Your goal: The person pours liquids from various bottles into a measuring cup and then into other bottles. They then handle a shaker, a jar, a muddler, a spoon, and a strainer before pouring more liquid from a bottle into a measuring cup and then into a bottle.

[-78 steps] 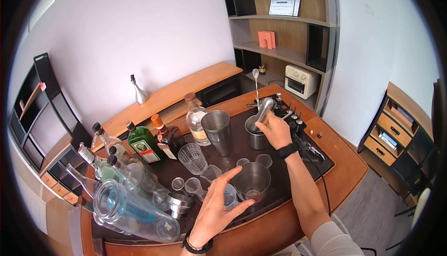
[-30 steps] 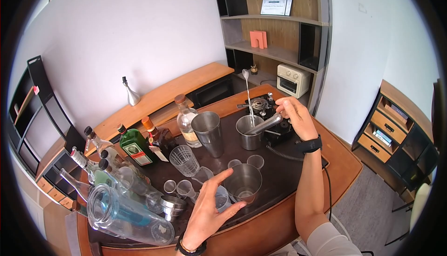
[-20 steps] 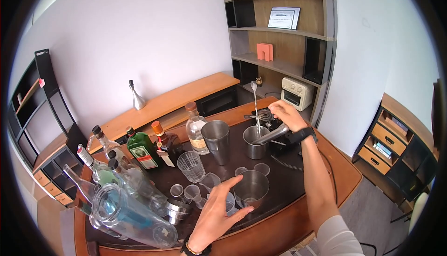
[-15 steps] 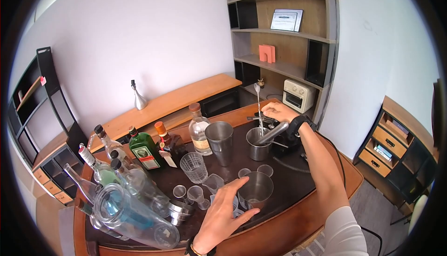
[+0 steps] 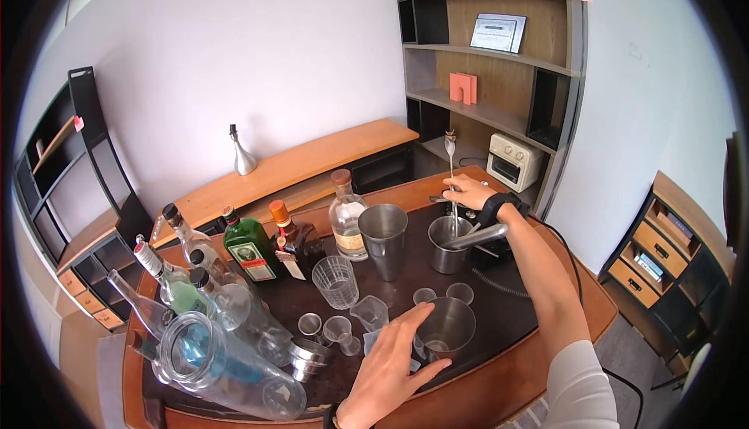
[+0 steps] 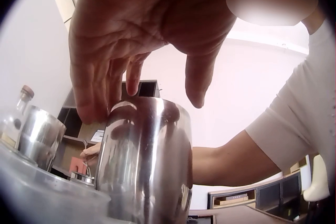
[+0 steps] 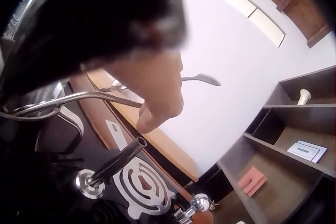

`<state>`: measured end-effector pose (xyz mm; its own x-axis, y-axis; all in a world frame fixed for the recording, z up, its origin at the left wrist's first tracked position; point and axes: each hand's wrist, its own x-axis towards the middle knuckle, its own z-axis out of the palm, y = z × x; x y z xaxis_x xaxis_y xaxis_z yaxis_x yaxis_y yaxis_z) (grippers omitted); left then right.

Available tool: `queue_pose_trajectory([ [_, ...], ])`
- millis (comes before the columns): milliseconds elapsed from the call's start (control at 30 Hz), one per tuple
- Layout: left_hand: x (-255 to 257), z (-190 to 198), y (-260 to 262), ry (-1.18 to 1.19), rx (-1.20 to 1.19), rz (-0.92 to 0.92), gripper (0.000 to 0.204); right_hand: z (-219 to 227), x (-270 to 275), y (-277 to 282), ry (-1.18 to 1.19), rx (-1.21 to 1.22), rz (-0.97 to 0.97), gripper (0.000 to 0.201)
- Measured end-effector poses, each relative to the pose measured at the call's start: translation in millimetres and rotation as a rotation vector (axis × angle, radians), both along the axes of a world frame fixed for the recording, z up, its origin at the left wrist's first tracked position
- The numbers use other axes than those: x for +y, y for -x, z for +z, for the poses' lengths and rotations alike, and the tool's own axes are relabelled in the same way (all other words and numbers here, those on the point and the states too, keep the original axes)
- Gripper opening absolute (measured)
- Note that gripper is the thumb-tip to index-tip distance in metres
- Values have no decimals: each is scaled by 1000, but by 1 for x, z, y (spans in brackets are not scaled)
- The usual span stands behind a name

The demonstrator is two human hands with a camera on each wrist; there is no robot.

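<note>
My left hand (image 5: 390,366) stands with its fingers spread at the near side of a metal shaker tin (image 5: 459,331). In the left wrist view the fingers hang over and behind this tin (image 6: 149,161). My right hand (image 5: 470,193) has its curled fingers at the shaft of a long bar spoon (image 5: 450,150), which stands upright in a steel cup (image 5: 450,257). A thick round-ended metal rod (image 5: 488,235) leans out of the same cup. In the right wrist view the spoon's bowl (image 7: 206,80) shows past the hand, which hides part of the shaft.
A taller shaker tin (image 5: 382,242) and a cut glass (image 5: 335,282) stand left of the cup. Bottles, including a green one (image 5: 250,249), and a clear pitcher (image 5: 230,370) fill the left side. Small clear measuring cups (image 5: 338,329) lie between. A black stand with metal tools (image 7: 142,187) is behind.
My right hand gripped the thick rod earlier. It has let go, leaving it leaning in the cup, and moved left to the bar spoon's shaft. My left hand stays beside the near tin.
</note>
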<state>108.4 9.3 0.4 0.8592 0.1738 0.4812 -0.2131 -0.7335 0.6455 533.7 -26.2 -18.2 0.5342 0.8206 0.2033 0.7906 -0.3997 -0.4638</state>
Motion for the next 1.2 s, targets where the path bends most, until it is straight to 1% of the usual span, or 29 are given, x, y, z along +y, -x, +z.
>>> queue_pose_trajectory([
  [133,1,3,1,1,14,5,77,-7,8,-11,-133,54,-18,48],
  [200,-2,10,5,-52,-24,8,71,-5,8,-13,-183,42,-24,41],
  [233,-3,12,7,-78,-41,10,68,-6,7,-14,-258,101,-12,35],
  [300,-3,9,6,-56,-32,8,77,-7,5,-15,-410,219,6,24],
  [333,-2,8,6,-46,-29,4,82,-7,3,-15,-452,214,17,18],
  [400,-3,9,7,-57,-28,11,80,-2,-2,-8,-537,198,37,9],
  [533,-3,12,8,-54,-39,19,77,3,-10,-1,-697,304,95,19],
  [567,-3,11,9,-55,-36,12,79,9,-12,3,-704,263,84,25],
  [633,0,9,8,-59,-30,-1,85,22,-20,9,-750,296,82,27],
  [733,1,7,5,-9,12,32,77,37,-28,22,-820,280,76,33],
  [833,1,7,6,-22,-14,37,77,51,-38,32,-832,241,73,37],
  [933,1,7,6,-22,-12,31,77,67,-50,43,-803,187,100,34],
  [967,1,8,6,-26,-11,35,77,75,-53,51,-849,170,88,27],
  [1067,2,8,6,-45,-15,47,78,100,-64,72,-1030,149,131,27],
  [1133,4,7,5,-62,-30,49,78,119,-75,90,-1116,63,168,25],
  [1200,3,6,4,-63,-15,47,81,133,-86,116,-1208,21,146,26],
])
